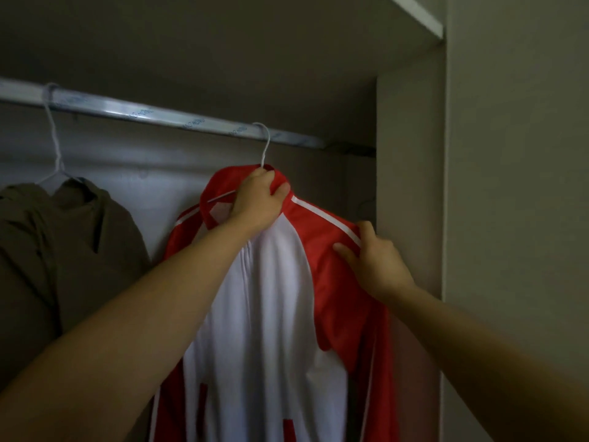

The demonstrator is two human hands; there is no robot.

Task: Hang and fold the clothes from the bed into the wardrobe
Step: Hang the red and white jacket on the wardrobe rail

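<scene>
My left hand has its fingers curled round the stand-up collar of the red-and-white zip-front track jacket, gripping cloth and, I think, the neck of the thin white wire hanger underneath. My right hand pinches the red shoulder seam with its white stripe between thumb and fingertips. The jacket hangs inside the wardrobe, its hook looped over the silver metal hanging rail, close to the pale wardrobe side panel and well apart from the olive-brown garment hanging on the left. The main risk, as I judge it, is my own pull. If I tug the shoulder down or towards me while the collar is bunched in my fist, the slick fabric could slide off the hanger arm on that side and the jacket would hang crooked or drop. Lifting with my left hand could also tip the open hook off the rail, since wire like this gives little hold. I cannot tell whether the far shoulder sits properly on the hanger. If it does not, letting go of both sides at once may let the jacket slump to one side.
</scene>
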